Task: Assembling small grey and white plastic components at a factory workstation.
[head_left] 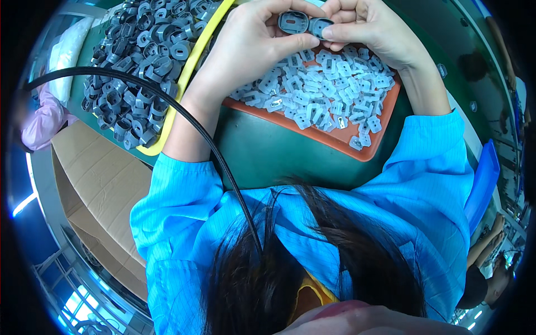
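At the top of the view, my left hand (245, 47) pinches a grey oval plastic housing (293, 22) between thumb and fingers, its hollow side with a slot showing. Close beside it, my right hand (382, 28) grips a second grey plastic housing (320, 27) by its edge. The two housings appear to touch. Beneath both hands lies an orange-red tray (335, 146) with many small translucent white clips (301, 97), some with a metal piece in them. To the left, a tray with a yellow rim (181, 78) holds a heap of similar grey housings (139, 67).
A green tabletop (262, 148) lies under the trays. A black cable (184, 111) arcs across my left forearm. An open cardboard box (106, 190) stands at the left, below a person's pink sleeve (42, 123). At the right are a blue bin (483, 178) and another person's arm (488, 243).
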`<state>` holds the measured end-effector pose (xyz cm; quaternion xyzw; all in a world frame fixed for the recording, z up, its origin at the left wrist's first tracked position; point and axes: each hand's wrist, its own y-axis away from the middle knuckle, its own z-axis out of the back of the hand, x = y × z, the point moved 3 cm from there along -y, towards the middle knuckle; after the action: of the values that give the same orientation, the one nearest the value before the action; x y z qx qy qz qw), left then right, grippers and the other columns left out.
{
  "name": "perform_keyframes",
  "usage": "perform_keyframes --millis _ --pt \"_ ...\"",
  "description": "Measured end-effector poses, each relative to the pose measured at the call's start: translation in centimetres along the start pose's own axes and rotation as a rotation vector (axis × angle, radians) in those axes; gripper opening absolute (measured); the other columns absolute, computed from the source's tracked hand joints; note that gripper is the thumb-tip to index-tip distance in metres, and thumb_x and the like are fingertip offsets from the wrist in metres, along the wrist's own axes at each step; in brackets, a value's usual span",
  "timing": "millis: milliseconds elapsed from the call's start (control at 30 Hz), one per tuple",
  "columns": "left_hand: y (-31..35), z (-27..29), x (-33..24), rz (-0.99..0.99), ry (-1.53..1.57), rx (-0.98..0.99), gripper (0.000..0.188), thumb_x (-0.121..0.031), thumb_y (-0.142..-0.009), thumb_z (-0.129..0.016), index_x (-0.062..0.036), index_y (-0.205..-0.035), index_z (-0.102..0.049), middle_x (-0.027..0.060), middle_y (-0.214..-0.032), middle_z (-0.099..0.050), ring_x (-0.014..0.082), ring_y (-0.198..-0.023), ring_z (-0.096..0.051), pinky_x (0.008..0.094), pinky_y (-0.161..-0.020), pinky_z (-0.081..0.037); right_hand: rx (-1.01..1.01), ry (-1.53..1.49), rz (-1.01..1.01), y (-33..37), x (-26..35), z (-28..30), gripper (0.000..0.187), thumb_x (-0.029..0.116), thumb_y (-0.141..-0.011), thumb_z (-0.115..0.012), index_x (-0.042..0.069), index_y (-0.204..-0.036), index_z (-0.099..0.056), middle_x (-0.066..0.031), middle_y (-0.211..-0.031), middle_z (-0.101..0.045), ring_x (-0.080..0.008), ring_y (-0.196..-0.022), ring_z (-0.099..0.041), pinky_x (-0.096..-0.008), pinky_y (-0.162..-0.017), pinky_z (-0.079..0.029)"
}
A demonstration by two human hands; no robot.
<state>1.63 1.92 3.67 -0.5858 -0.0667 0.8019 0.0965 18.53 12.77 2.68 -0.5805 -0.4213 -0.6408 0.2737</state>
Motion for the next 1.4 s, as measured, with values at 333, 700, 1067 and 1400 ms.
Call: perform_keyframes --millis 333,700,1067,1400 --pt "-0.7 -0.7 3.0 0.162 0.745 -0.182 0.033 -0.003 -0.100 -0.064 0.0023 -0.131 -0.057 0.0060 -0.110 -0.066 0.0114 -0.092 -0.063 0.0250 -0.084 -0.052 -0.122 -0.289 0.324 -0.6 -0.4 -1.0 0.014 -0.001 -0.093 -0.069 0.000 -0.107 -0.065 -0.0095 -0.099 -0.073 -0.0147 -0.090 -0.071 -0.0274 -0.085 -0.056" --pt "-0.9 2.4 3.9 0.154 0.630 -0.236 0.025 -0.006 -0.102 -0.061 0.0006 -0.126 -0.062 0.0015 -0.096 -0.064 0.0094 -0.085 -0.060 0.0219 -0.079 -0.049 -0.424 -0.035 0.384 -1.7 -0.6 5.8 0.012 0.001 -0.086 -0.070 0.005 -0.097 -0.065 -0.0022 -0.088 -0.070 -0.0092 -0.078 -0.063 -0.0215 -0.073 -0.049" --pt "0.1 3.5 2.9 0.225 0.479 -0.351 0.021 -0.004 -0.100 -0.063 -0.0024 -0.120 -0.059 0.0070 -0.104 -0.065 0.0170 -0.090 -0.071 0.0258 -0.077 -0.059 -0.507 0.647 0.335 -0.1 1.0 2.4 0.015 0.007 -0.079 -0.078 -0.001 -0.090 -0.073 -0.0079 -0.088 -0.069 -0.0178 -0.081 -0.066 -0.0299 -0.075 -0.052" --pt "-0.5 1.5 1.6 0.256 0.268 -0.184 0.048 0.001 -0.089 -0.074 0.0071 -0.134 -0.057 0.0052 -0.099 -0.071 0.0082 -0.086 -0.066 0.0215 -0.078 -0.054 -0.041 1.171 0.453 0.5 1.1 -3.8 0.019 0.022 -0.085 -0.076 0.005 -0.093 -0.077 -0.0129 -0.095 -0.069 -0.0326 -0.097 -0.065 -0.0417 -0.090 -0.049"
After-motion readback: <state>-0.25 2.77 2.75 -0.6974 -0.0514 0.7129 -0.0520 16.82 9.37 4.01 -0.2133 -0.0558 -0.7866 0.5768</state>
